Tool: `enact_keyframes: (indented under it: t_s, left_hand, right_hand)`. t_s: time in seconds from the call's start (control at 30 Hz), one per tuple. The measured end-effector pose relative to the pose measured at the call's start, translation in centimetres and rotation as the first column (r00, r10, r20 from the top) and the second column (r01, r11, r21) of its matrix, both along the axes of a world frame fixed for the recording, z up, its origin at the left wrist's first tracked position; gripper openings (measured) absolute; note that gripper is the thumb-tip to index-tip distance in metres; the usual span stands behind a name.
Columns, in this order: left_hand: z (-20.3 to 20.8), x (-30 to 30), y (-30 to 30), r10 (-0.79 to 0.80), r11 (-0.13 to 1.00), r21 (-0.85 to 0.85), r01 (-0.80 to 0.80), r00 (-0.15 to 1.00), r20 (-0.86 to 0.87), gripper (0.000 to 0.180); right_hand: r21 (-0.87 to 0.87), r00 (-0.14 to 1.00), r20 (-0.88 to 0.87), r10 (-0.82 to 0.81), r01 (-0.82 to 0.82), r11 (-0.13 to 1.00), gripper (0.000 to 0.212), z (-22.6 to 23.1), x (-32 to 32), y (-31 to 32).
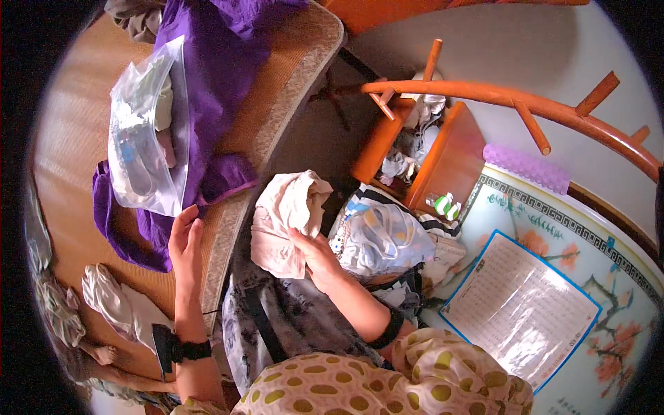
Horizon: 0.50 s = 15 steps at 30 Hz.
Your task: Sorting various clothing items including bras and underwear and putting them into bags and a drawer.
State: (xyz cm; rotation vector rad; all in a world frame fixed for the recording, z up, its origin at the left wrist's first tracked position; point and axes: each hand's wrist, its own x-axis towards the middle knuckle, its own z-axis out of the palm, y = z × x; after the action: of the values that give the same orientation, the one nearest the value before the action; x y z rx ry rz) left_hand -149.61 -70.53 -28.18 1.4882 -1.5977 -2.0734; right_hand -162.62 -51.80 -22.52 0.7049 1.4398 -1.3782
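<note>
Pale-pink folded fabric (285, 225) | pinched in right hand (319, 259), likely securing folds | left hand (185, 242) near clear plastic bag (138, 155), cannot tell grip

Head-worn fisheye looks down — close over left hand (185, 241) and right hand (315, 256).

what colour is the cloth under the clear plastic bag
The cloth is purple, clearest in the head view.

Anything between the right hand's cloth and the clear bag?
Nothing solid shows in the way except possibly the left hand, at the lower corner of the clear bag. In this view, the mat's edge and a fold of purple cloth lie between the pale cloth in the right hand and the bag.
</note>
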Motion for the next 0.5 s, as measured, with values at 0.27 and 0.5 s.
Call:
enact_keyframes:
  t_s: [0.27, 0.5]
  left_hand:
    - [1.3, -0.7, -1.6, 0.068, 0.997, 0.047, -0.068, 0.998, -0.003, 0.032]
    - [4.7, -3.6, -4.0, -0.032, 0.775, -0.618, 0.136, 0.984, 0.177, 0.047]
  right_hand:
    - [0.034, 0.997, 0.037, 0.069, -0.07, 0.997, 0.019, 0.8, -0.6, -3.5]
    - [-0.07, 0.87, -0.352, 0.346, -0.393, 0.917, 0.034, 0.4, -2.5, -8.1]
